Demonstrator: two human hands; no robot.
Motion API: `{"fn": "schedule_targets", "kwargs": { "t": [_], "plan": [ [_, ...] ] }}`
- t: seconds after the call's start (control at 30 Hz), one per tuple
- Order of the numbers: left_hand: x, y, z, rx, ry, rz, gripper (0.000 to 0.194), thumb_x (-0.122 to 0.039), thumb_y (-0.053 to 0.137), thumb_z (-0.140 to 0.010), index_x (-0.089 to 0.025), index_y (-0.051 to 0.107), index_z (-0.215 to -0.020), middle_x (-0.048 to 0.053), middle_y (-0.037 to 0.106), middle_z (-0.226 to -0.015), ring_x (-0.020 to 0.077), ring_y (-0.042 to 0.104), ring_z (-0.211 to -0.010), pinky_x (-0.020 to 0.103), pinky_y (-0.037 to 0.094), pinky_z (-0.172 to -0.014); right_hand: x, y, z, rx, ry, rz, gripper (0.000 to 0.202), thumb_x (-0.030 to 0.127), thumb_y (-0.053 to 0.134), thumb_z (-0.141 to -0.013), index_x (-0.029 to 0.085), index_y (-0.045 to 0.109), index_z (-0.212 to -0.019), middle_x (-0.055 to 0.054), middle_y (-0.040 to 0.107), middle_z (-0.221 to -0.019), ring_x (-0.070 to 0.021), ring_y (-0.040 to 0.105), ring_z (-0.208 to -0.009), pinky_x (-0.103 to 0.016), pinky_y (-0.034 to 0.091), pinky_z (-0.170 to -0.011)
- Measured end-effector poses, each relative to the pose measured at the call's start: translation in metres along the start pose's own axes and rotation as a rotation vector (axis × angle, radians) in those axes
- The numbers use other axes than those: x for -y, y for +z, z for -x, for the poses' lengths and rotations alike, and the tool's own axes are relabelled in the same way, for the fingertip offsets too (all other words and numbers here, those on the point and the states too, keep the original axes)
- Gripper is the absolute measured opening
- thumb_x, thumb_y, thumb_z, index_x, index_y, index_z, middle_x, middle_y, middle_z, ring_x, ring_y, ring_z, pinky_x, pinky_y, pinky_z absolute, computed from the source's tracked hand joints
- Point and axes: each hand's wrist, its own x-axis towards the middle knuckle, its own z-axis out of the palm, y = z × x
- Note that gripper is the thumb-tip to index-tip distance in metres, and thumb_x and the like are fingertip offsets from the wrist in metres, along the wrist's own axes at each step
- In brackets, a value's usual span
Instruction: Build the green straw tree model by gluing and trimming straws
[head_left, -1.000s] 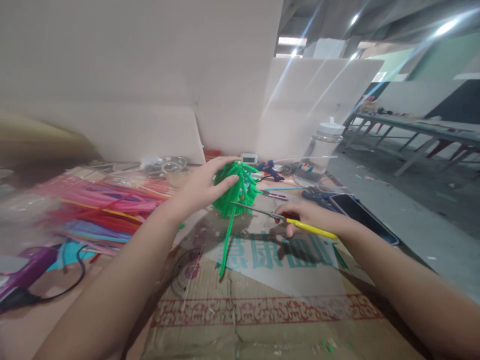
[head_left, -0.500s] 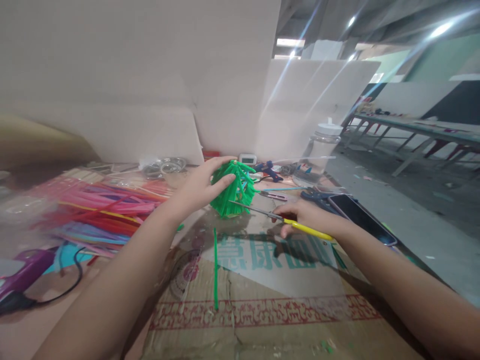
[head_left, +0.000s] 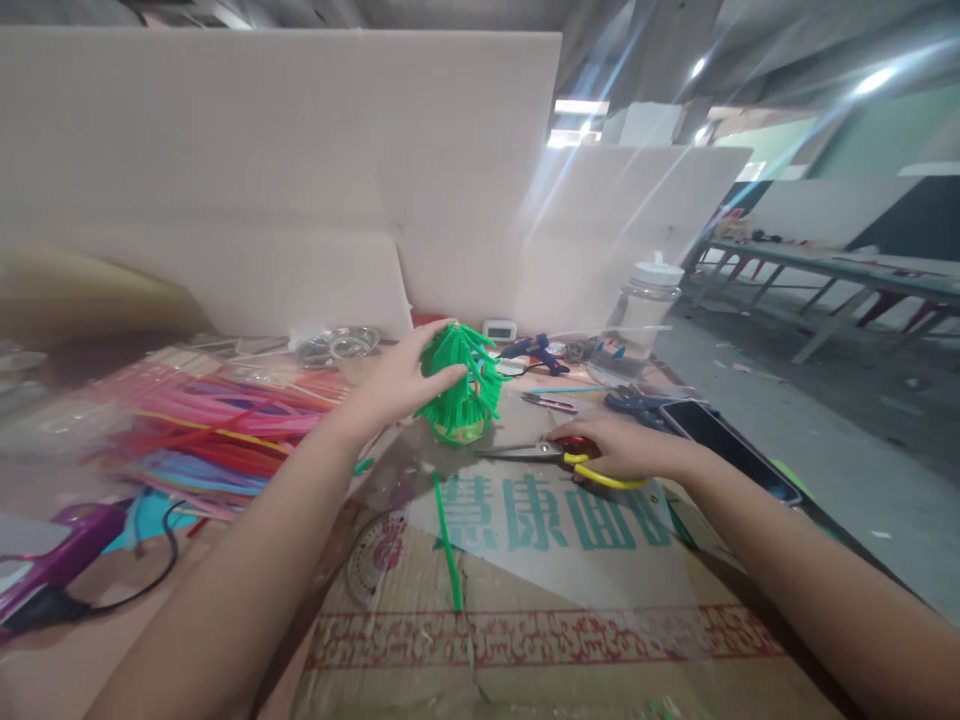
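Note:
My left hand [head_left: 409, 375] grips the left side of a green cone-shaped piece [head_left: 459, 390] made of fuzzy strips, its thumb across the front. The piece stands upright on the cardboard [head_left: 390, 650]. Scissors [head_left: 536, 452] with yellow and red handles are in my right hand [head_left: 604, 448], their blades pointing left, just below and right of the green piece and apart from it. A loose green strip [head_left: 448, 540] lies on the cardboard in front.
Colourful strips [head_left: 232, 420] and a purple glue gun [head_left: 60, 560] lie at the left. Behind are a small white timer [head_left: 499, 330] and a blue glue gun [head_left: 534, 352]. A phone [head_left: 731, 450] and a clear bottle [head_left: 645, 310] are at the right.
My right hand has drawn the scissors down, away from the green piece, and turned them more level. The green piece has tilted or turned slightly in my left hand. The view has shifted a little.

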Motion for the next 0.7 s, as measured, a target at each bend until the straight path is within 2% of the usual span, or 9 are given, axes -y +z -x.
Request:
{"fn": "schedule_targets", "kwargs": {
  "t": [0.1,0.2,0.33,0.43,0.53,0.57,0.7],
  "plan": [
    [-0.001,-0.002,0.0,0.033,-0.009,0.004,0.067,-0.043,0.059,-0.085,-0.018,0.042,-0.145,0.012,0.049,-0.148,0.027,0.048,-0.135,0.044,0.036,-0.114,-0.004,0.007,-0.003,-0.004,-0.06,0.045,0.047,0.03,0.056,-0.087,0.026,0.06,-0.134,-0.011,0.066,-0.114,-0.023,0.062,-0.094,-0.031,0.046,-0.079],
    [-0.003,-0.002,0.0,0.034,-0.021,0.005,0.066,-0.039,0.058,-0.084,-0.017,0.042,-0.144,0.013,0.048,-0.148,0.028,0.046,-0.136,0.045,0.034,-0.115,-0.004,0.008,-0.004,-0.043,-0.116,0.071,0.046,0.026,0.055,-0.087,0.026,0.061,-0.133,-0.012,0.064,-0.118,-0.0237,0.061,-0.101,-0.033,0.046,-0.086],
    [-0.002,-0.001,0.001,0.038,-0.001,0.025,0.066,-0.035,0.058,-0.082,-0.019,0.042,-0.144,0.012,0.049,-0.148,0.0279,0.048,-0.135,0.046,0.036,-0.114,0.007,0.004,-0.004,-0.149,-0.093,0.087,0.032,0.03,0.058,-0.087,0.022,0.072,-0.115,-0.012,0.067,-0.109,-0.0243,0.062,-0.095,-0.034,0.046,-0.083],
    [-0.003,-0.001,0.001,0.054,0.016,0.035,0.069,-0.031,0.059,-0.08,-0.018,0.04,-0.145,0.012,0.048,-0.148,0.0282,0.048,-0.134,0.045,0.038,-0.114,0.027,-0.002,-0.005,-0.357,0.003,-0.057,0.027,0.036,0.052,-0.092,0.02,0.073,-0.092,-0.009,0.07,-0.09,-0.0223,0.062,-0.084,-0.033,0.046,-0.076],
    [-0.007,-0.004,0.001,0.103,0.03,-0.014,0.075,-0.031,0.06,-0.078,-0.018,0.036,-0.147,0.013,0.045,-0.149,0.0292,0.046,-0.136,0.045,0.036,-0.115,0.057,-0.009,-0.012,-0.572,0.023,-0.23,0.03,0.041,0.052,-0.092,0.019,0.069,-0.079,-0.006,0.069,-0.079,-0.0194,0.059,-0.074,-0.031,0.044,-0.068],
    [-0.009,-0.005,0.002,0.123,0.037,-0.04,0.077,-0.031,0.06,-0.077,-0.018,0.034,-0.148,0.013,0.045,-0.15,0.0296,0.045,-0.137,0.045,0.036,-0.115,0.066,-0.01,-0.017,-0.599,0.002,-0.257,0.031,0.041,0.053,-0.091,0.019,0.069,-0.078,-0.005,0.068,-0.076,-0.0183,0.058,-0.071,-0.03,0.042,-0.066],
    [-0.013,-0.006,0.003,0.15,0.068,-0.096,0.081,-0.036,0.061,-0.078,-0.015,0.031,-0.15,0.015,0.041,-0.152,0.0311,0.042,-0.139,0.045,0.033,-0.116,0.09,-0.013,-0.045,-0.544,-0.053,-0.354,0.03,0.043,0.054,-0.091,0.018,0.071,-0.085,-0.003,0.067,-0.075,-0.0154,0.055,-0.067,-0.028,0.037,-0.063]
  ]
}}
